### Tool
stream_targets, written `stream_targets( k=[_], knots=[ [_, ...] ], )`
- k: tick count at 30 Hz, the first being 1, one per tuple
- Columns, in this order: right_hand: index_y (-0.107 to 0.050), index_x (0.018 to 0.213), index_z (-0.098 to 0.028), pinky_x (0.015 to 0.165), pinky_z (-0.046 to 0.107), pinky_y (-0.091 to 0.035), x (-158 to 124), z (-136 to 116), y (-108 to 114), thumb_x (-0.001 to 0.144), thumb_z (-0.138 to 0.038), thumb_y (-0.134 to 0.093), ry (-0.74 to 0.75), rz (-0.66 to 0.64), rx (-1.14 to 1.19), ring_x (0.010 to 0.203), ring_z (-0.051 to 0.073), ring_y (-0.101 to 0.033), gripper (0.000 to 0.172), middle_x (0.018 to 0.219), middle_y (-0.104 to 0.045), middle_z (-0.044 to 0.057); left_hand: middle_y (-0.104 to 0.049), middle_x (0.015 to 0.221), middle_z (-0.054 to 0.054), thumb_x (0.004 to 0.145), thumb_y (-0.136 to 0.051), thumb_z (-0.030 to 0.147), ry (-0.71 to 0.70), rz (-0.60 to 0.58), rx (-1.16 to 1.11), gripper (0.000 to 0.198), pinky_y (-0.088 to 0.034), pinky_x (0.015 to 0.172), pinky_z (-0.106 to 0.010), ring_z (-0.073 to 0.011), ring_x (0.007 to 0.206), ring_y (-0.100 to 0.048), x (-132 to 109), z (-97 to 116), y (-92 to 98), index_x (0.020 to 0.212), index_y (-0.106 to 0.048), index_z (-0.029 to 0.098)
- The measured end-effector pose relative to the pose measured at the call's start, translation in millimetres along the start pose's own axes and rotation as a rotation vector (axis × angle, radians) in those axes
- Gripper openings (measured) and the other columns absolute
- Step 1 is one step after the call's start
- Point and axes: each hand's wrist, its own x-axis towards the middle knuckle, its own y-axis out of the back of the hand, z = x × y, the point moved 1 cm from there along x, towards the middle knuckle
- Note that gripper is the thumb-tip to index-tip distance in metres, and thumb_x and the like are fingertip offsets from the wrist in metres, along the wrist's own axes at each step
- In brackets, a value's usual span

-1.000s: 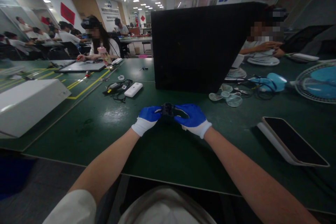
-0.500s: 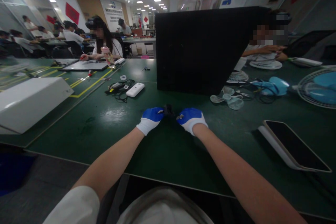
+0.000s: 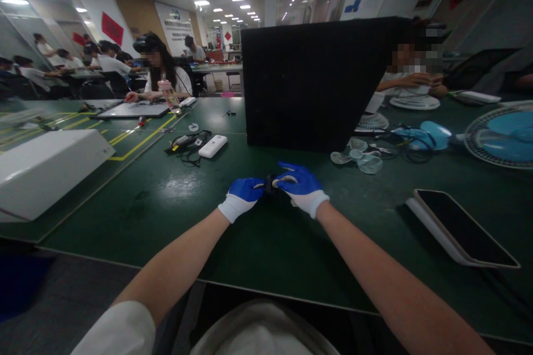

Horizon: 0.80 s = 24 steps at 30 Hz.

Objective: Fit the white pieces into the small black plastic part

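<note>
Both hands wear white gloves with blue-coated fingers and meet low over the table in front of me. A small dark block-like part sits between them; its exact kind is too dark to make out. My left hand is closed, pinching the part from its left side. At its right side, the thumb and a fingertip of my right hand come together on the part, while another finger stretches out above. A small pale piece shows under my right hand, too small to name.
A large black box stands ahead. Fan blades and fan grilles lie to the right, with a phone nearer. A white power bank, black cables and a white box are left. Co-workers sit beyond.
My right hand has moved slightly left to the dark part and unfolded from a fist, with one finger now extended. My left hand keeps its pinch. The camera view has shifted slightly.
</note>
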Motion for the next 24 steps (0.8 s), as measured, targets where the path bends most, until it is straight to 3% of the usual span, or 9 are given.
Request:
stream_targets(
  k=[5, 11, 14, 17, 24],
  knots=[
    [-0.08, 0.103, -0.022, 0.119, 0.049, -0.036, 3, 4, -5, 0.092, -0.034, -0.059, 0.086, -0.032, -0.115, 0.137, 0.029, -0.052, 0.027, 0.142, -0.064, 0.005, -0.079, 0.108, -0.003, 0.094, -0.057, 0.022, -0.029, -0.002, -0.076, 0.027, -0.055, 0.098, -0.034, -0.0214, 0.103, -0.073, -1, 5, -7.1, 0.107, -0.079, 0.025],
    [-0.081, 0.095, -0.024, 0.117, 0.057, -0.034, -1, 0, -3, 0.092, -0.042, -0.059, -0.031, 0.055, -0.302, 0.137, 0.034, -0.051, 0.029, 0.144, -0.062, 0.006, -0.08, 0.106, -0.001, 0.094, -0.058, 0.023, -0.032, 0.009, -0.12, 0.026, -0.055, 0.098, -0.034, -0.0211, 0.102, -0.073, 0, 3, -7.7, 0.106, -0.08, 0.027],
    [-0.081, 0.096, -0.024, 0.118, 0.051, -0.034, -3, -3, -4, 0.094, -0.038, -0.055, 0.002, -0.033, -0.256, 0.139, 0.03, -0.049, 0.029, 0.148, -0.058, 0.003, -0.08, 0.106, -0.001, 0.095, -0.057, 0.023, -0.05, 0.006, -0.135, 0.026, -0.054, 0.1, -0.034, -0.0203, 0.104, -0.073, 0, 1, -8.6, 0.106, -0.079, 0.027],
    [-0.081, 0.091, -0.022, 0.116, 0.046, -0.039, -4, -3, -6, 0.093, -0.037, -0.056, -0.065, -0.078, -0.236, 0.137, 0.029, -0.052, 0.029, 0.148, -0.059, 0.004, -0.08, 0.105, -0.001, 0.096, -0.056, 0.026, -0.043, -0.017, -0.136, 0.026, -0.054, 0.101, -0.035, -0.0207, 0.105, -0.073, -1, -1, -9.8, 0.106, -0.08, 0.027],
    [-0.077, 0.081, -0.021, 0.117, 0.054, -0.033, -6, -9, -6, 0.087, -0.037, -0.066, -0.07, 0.12, -0.338, 0.137, 0.033, -0.049, 0.02, 0.148, -0.057, 0.008, -0.079, 0.108, 0.0, 0.095, -0.057, 0.027, -0.036, -0.031, -0.267, 0.025, -0.055, 0.101, -0.036, -0.0203, 0.105, -0.073, -1, 0, -9.1, 0.106, -0.079, 0.026]
  ],
)
